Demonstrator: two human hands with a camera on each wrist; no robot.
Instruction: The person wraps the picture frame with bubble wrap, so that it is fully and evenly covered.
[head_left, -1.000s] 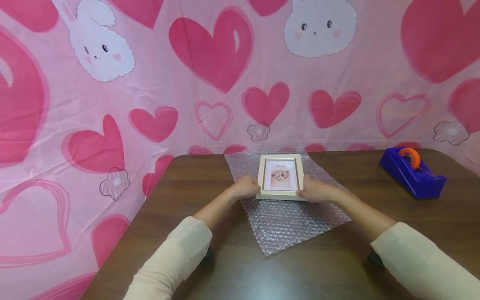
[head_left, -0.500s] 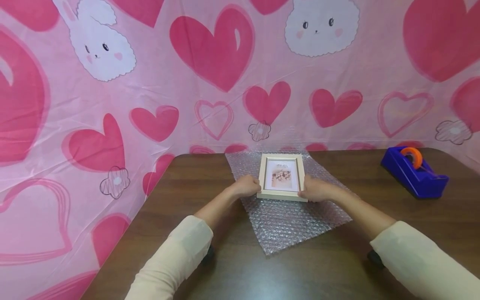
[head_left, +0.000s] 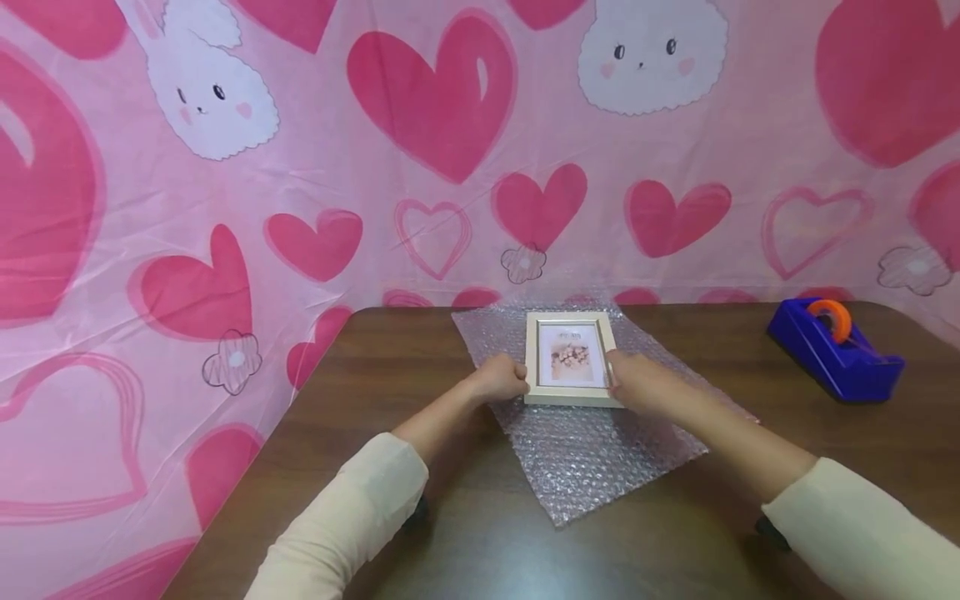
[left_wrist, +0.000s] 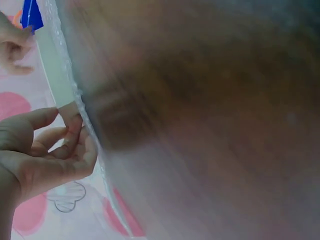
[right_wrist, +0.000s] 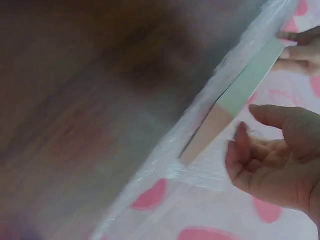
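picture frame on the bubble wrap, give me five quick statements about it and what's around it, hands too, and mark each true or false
1. The picture frame rests on the bubble wrap. True.
2. The picture frame lies face down. False: it faces up, with its print showing.
3. The tape dispenser is blue and holds an orange roll. True.
4. Both hands are gripping the picture frame. False: the left hand pinches it near a corner, but the right wrist view shows a gap between it and the right hand.
5. In the head view, the tape dispenser is to the right of the picture frame. True.
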